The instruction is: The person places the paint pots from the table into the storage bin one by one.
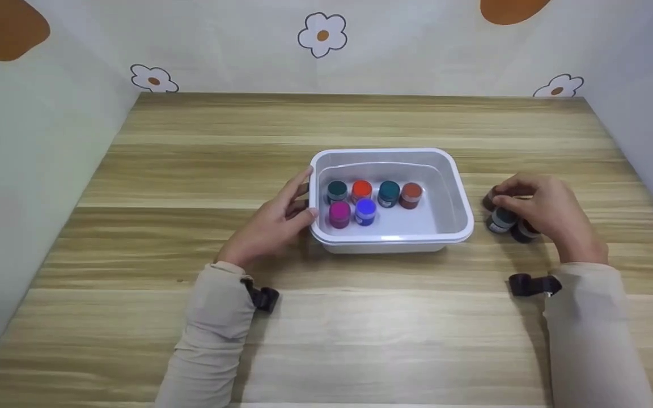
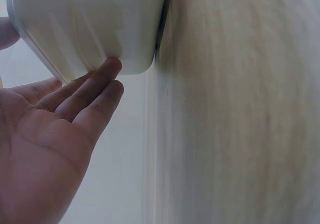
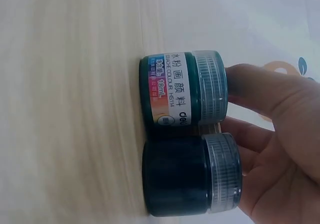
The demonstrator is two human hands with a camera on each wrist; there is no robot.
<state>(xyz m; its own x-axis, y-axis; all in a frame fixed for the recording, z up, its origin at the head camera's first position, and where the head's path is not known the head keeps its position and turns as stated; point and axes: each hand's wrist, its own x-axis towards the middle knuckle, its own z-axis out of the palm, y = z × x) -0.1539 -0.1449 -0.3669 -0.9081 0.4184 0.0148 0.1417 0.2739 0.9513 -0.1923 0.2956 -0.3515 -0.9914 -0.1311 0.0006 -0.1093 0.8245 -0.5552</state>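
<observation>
A white plastic tub [image 1: 383,238] stands on the table with several small gouache paint jars inside, among them a magenta jar [image 1: 339,215] and a violet-blue jar [image 1: 365,212]. My left hand [image 1: 270,224] touches its left side, thumb at the rim and fairly straight fingers [image 2: 95,92] along the outer wall. To the right, my right hand [image 1: 550,207] pinches a brown paint jar [image 1: 490,198] between thumb and forefinger. Beside it stand a dark green jar [image 3: 170,89] and a blackish jar [image 3: 177,176], both with clear ribbed lids; they hide the brown jar in the right wrist view.
The wood-grain table [image 1: 383,340] is bounded by a pale backdrop [image 1: 236,45] with printed flowers at the back and pale walls on both sides. Black wrist straps [image 1: 264,298] sit over the beige sleeves.
</observation>
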